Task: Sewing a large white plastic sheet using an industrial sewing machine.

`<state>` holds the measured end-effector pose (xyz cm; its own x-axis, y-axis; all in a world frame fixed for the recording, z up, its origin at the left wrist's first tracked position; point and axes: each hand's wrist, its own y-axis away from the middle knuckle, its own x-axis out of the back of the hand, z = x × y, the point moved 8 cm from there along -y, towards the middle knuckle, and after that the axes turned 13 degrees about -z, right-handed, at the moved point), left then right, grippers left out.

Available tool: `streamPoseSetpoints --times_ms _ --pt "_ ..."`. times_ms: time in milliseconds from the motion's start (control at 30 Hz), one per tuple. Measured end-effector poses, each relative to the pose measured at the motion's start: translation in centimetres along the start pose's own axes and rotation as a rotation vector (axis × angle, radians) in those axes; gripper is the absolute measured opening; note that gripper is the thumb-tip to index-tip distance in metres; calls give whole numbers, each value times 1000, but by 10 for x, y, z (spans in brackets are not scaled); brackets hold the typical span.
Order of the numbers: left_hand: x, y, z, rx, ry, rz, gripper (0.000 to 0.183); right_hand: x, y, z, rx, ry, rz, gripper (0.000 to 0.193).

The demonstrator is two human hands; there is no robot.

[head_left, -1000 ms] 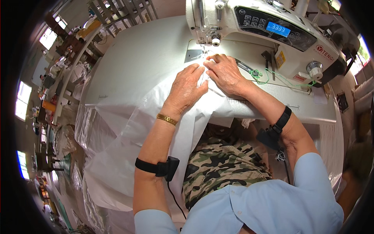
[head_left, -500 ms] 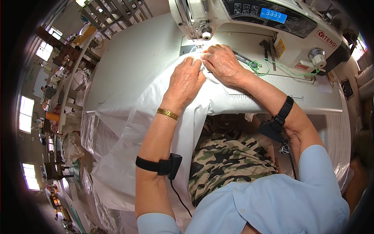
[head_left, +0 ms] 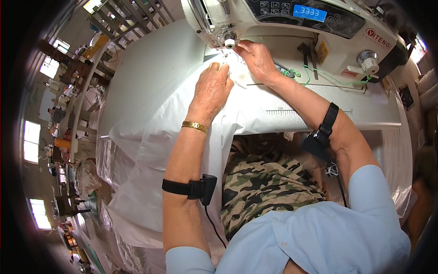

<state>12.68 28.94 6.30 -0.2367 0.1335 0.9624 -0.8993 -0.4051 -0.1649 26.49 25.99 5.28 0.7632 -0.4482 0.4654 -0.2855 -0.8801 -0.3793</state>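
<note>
A white cloth (head_left: 150, 137) with a fine check texture runs from the sewing machine (head_left: 337, 50) across the table's left part and over its front edge. My left hand (head_left: 211, 89) is closed on the cloth just in front of the presser foot (head_left: 224, 55), fingers pressed together. To the right of the needle area, my right hand (head_left: 258, 60) is raised off the cloth with curled fingers close to the machine head. Its fingertips are partly hidden, so whatever they grip cannot be made out. Bright lamp glare washes out the cloth around the needle.
Green thread (head_left: 315, 72) trails over the machine bed to the handwheel (head_left: 367, 61). Dark tools (head_left: 306, 52) lie under the machine arm. A ruler scale (head_left: 292, 112) marks the table's front. Cluttered benches (head_left: 68, 114) stand at far left.
My right hand has left the cloth and risen beside the needle area, toward the machine head. The left hand still holds the cloth. The whole view has shifted slightly.
</note>
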Motion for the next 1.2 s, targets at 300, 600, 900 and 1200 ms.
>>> streamPoseSetpoints --times_ms 300,600,900,1200 --pt "2 6 1 0 13 11 12 -4 -1 8 -13 -249 30 32" --pt "9 28 9 -108 102 1 25 -2 -4 6 46 -267 29 36" --pt "4 8 -10 -20 78 -62 20 -5 0 5 -69 -110 24 36" --pt "6 12 -5 -138 96 49 30 -2 6 -9 -19 -3 40 44"
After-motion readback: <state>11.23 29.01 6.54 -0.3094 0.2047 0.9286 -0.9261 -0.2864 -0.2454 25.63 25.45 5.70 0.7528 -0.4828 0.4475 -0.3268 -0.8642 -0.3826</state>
